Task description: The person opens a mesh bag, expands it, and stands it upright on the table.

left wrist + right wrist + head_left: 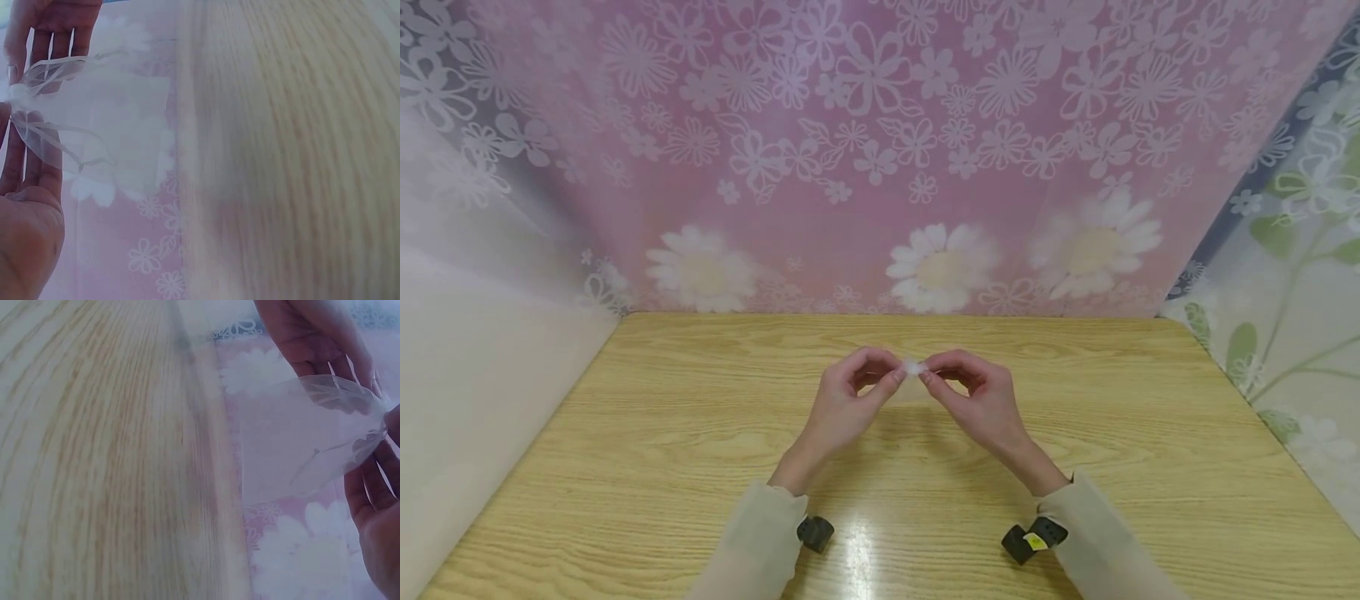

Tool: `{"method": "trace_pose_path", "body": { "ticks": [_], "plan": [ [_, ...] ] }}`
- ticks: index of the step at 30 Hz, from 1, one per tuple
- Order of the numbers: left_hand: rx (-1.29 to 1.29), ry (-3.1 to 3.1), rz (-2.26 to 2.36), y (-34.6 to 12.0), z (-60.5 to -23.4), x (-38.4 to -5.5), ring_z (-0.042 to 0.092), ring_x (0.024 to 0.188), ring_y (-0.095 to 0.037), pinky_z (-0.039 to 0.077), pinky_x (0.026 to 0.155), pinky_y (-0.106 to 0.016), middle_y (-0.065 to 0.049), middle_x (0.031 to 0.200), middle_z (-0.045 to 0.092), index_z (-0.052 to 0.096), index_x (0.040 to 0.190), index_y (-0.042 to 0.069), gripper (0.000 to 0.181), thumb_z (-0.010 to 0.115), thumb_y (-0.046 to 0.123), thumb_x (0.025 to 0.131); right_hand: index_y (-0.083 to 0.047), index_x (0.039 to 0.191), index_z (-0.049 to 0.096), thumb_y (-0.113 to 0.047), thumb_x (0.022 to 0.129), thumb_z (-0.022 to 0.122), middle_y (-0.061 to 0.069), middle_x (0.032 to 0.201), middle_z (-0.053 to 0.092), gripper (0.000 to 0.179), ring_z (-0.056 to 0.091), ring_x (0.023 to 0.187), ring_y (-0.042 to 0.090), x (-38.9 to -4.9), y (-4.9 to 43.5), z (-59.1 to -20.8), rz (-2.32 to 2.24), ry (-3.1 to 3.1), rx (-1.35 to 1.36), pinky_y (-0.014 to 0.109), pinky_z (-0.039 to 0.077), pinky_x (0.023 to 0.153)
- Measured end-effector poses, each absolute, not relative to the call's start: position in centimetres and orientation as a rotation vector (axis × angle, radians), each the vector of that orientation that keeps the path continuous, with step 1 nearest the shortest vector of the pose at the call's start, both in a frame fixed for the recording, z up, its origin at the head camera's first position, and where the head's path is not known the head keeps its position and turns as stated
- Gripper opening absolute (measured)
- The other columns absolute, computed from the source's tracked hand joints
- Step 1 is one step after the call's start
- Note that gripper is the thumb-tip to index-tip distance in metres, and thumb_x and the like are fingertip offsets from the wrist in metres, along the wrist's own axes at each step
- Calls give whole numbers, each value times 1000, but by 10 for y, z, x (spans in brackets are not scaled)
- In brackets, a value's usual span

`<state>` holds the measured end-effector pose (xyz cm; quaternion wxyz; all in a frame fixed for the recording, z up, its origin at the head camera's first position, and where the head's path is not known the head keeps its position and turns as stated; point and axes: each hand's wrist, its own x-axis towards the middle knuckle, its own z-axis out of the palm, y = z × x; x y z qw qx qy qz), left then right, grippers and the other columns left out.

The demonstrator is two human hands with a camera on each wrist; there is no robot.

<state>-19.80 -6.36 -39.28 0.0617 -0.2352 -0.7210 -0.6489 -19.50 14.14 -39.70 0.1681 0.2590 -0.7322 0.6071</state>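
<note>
A small sheer white drawstring pouch (913, 367) hangs by its gathered neck between my two hands, above the far half of the table. My left hand (850, 400) pinches one side of the neck between thumb and forefinger. From the other side my right hand (981, 404) pinches it the same way, fingertips close to the left ones. In the left wrist view the pouch (125, 125) spreads out below the gather, with thin ribbon loops loose on it. The right wrist view shows its see-through body (281, 437) with the backdrop visible through it.
The wood-grain table (662, 458) ends at a pink flowered curtain (820, 208) along the back. A pale sheet (475, 333) borders it on the left, and a leaf-patterned one (1300, 333) on the right. Both wrists wear black devices (1018, 543).
</note>
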Motion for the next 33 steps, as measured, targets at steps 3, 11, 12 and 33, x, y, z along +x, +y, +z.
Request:
{"method": "trace_pose_path", "body": {
  "ticks": [3, 11, 12, 33],
  "plan": [
    [-711, -2186, -1945, -64, -394, -196, 69, 98, -13, 59, 90, -31, -8, 107, 71, 70, 109, 11, 10, 69, 14, 99, -1, 104, 74, 14, 89, 69, 15, 98, 73, 22, 68, 91, 4, -193, 141, -397, 1699, -2073, 761, 22, 59, 83],
    [-733, -2208, -1896, -64, -398, -192, 69, 100, -14, 58, 92, -31, -7, 107, 70, 69, 108, 12, 9, 69, 13, 99, -2, 104, 74, 11, 90, 69, 17, 98, 73, 19, 68, 89, 6, -190, 143, -399, 1647, -2070, 777, 20, 58, 81],
    [-735, -2207, -1893, -64, -398, -192, 69, 100, -14, 58, 91, -31, -7, 106, 70, 68, 108, 12, 9, 69, 13, 99, -2, 104, 74, 11, 90, 70, 17, 98, 73, 20, 68, 89, 6, -189, 143, -399, 1645, -2071, 777, 20, 58, 81],
    [-716, -2213, -1875, -63, -401, -188, 69, 101, -14, 59, 88, -33, -6, 107, 69, 67, 107, 12, 7, 68, 13, 100, -2, 105, 75, 11, 89, 70, 16, 99, 73, 21, 68, 92, 6, -184, 147, -401, 1635, -2071, 782, 22, 59, 83]
  ]
}}
